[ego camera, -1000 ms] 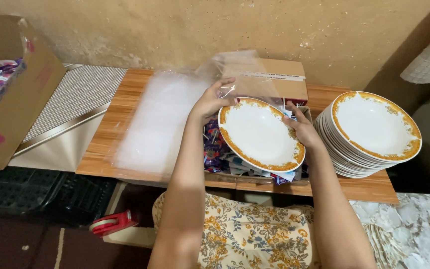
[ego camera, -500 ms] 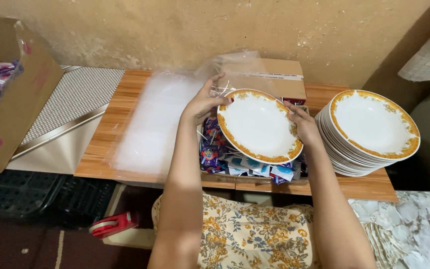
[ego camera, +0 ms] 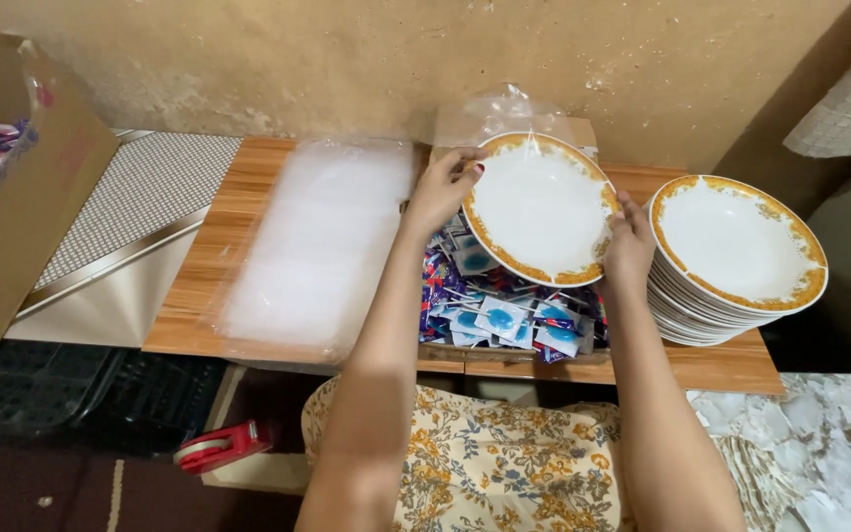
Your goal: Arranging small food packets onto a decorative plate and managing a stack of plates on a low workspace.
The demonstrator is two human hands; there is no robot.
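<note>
Both hands (ego camera: 445, 187) (ego camera: 630, 241) grip the tilted plate (ego camera: 542, 209) by opposite rims.

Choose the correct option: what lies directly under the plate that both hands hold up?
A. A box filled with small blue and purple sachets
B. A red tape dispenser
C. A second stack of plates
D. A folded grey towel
A: the left hand and right hand grip the plate above an open box of small sachets.

A wooden table (ego camera: 248, 236) carries a flat pile of clear plastic bags (ego camera: 317, 246). Right of the bags sits an open box of small sachets (ego camera: 504, 315), and farther right a stack of plates (ego camera: 731, 266).
</note>
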